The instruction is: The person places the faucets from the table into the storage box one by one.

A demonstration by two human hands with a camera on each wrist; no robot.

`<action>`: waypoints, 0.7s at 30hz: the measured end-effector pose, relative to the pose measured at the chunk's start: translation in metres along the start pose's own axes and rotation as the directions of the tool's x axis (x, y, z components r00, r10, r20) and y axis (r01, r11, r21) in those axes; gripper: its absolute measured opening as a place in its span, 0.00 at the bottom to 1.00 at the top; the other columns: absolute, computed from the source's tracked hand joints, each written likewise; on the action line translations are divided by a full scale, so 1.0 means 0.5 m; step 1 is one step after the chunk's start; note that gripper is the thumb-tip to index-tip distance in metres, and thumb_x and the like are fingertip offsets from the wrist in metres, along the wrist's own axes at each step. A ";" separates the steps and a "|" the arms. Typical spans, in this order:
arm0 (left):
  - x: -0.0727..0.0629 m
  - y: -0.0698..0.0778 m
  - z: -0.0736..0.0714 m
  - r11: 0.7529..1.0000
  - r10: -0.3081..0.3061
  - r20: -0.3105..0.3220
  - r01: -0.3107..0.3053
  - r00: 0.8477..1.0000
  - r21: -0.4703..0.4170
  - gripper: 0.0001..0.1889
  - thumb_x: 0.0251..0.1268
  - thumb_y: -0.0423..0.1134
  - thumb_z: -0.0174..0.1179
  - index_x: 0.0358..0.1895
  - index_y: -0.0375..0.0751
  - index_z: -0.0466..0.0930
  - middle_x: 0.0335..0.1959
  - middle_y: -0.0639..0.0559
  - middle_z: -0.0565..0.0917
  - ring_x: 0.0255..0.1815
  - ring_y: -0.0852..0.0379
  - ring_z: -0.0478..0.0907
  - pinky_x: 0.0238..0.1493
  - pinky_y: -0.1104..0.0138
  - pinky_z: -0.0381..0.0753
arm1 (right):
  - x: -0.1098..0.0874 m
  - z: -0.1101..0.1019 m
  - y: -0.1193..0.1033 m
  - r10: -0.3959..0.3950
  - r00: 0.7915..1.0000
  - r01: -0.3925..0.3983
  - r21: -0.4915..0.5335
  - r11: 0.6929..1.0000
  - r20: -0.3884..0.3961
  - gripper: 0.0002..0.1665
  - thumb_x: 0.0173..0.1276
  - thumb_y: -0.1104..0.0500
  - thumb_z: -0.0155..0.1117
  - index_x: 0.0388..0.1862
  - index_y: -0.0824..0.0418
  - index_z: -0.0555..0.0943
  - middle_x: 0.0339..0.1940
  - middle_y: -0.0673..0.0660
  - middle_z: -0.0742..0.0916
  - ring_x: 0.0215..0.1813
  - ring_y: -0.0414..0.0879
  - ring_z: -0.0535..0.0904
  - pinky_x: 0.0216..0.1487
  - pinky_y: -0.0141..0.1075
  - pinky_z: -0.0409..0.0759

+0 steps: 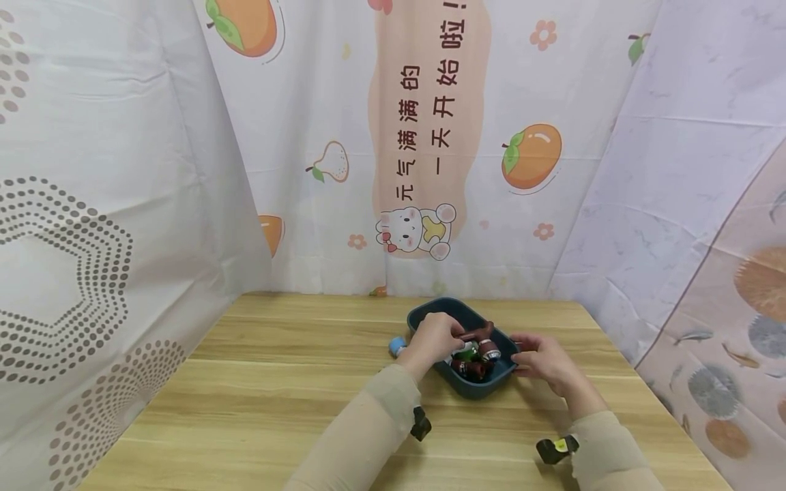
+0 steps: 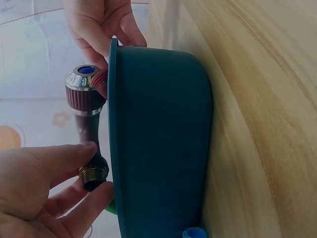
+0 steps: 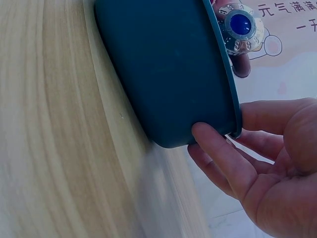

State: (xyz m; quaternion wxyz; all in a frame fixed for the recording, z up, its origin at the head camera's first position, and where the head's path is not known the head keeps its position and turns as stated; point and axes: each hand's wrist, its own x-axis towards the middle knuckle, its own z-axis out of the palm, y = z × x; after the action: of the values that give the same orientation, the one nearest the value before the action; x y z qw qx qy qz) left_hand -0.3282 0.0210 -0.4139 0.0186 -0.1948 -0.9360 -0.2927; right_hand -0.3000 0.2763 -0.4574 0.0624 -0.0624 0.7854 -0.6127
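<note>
A dark teal plastic basin (image 1: 471,390) stands on the table with several small things in it. Over it, my left hand (image 1: 437,341) pinches a dark brown, narrow-waisted piece (image 2: 89,129) by its threaded end, between thumb and fingertips. The piece's other end is a ridged head (image 2: 85,91) with silver rings and a blue centre. My right hand (image 1: 545,361) grips the basin's right corner at the rim, thumb and fingers on either side of the wall (image 3: 168,74). Inside lie a green thing (image 1: 468,353) and dark red pieces (image 1: 469,370), partly hidden by my left hand.
A small light-blue-topped thing (image 1: 398,346) lies on the table just left of the basin. The wood-grain table (image 1: 258,395) extends to both sides. Printed curtains (image 1: 344,225) hang behind its back edge and along the left and right.
</note>
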 end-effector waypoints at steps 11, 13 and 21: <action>0.005 -0.008 -0.004 1.000 -0.025 -0.002 0.025 1.000 0.018 0.12 0.65 0.45 0.71 0.48 0.48 0.90 0.45 0.58 0.88 0.49 0.61 0.82 0.50 0.65 0.81 | -0.007 0.001 -0.007 -0.010 1.000 0.010 0.021 1.000 0.011 0.33 0.68 0.76 0.58 0.70 0.82 0.63 0.57 0.78 0.76 0.47 0.55 0.83 0.51 0.53 0.84; 0.003 -0.011 -0.007 1.000 -0.013 -0.001 0.013 1.000 0.026 0.13 0.66 0.46 0.71 0.49 0.47 0.90 0.46 0.58 0.88 0.49 0.61 0.82 0.51 0.65 0.81 | -0.006 0.001 -0.006 -0.012 1.000 0.012 0.021 1.000 0.014 0.33 0.68 0.76 0.58 0.70 0.83 0.63 0.57 0.78 0.76 0.48 0.55 0.83 0.51 0.53 0.84; -0.005 -0.024 -0.023 0.999 0.028 -0.030 -0.027 0.999 0.017 0.12 0.66 0.46 0.70 0.48 0.47 0.90 0.46 0.59 0.88 0.48 0.61 0.82 0.50 0.66 0.81 | -0.002 0.001 -0.002 0.001 1.000 -0.001 0.016 1.000 0.002 0.32 0.68 0.76 0.58 0.70 0.82 0.64 0.56 0.76 0.77 0.48 0.55 0.83 0.52 0.53 0.84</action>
State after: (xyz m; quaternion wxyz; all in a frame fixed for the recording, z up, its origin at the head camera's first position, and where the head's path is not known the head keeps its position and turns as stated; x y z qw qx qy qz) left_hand -0.3313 0.0045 -0.4112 0.0383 -0.2032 -0.9353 -0.2873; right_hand -0.2991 0.2759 -0.4567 0.0641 -0.0622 0.7806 -0.6187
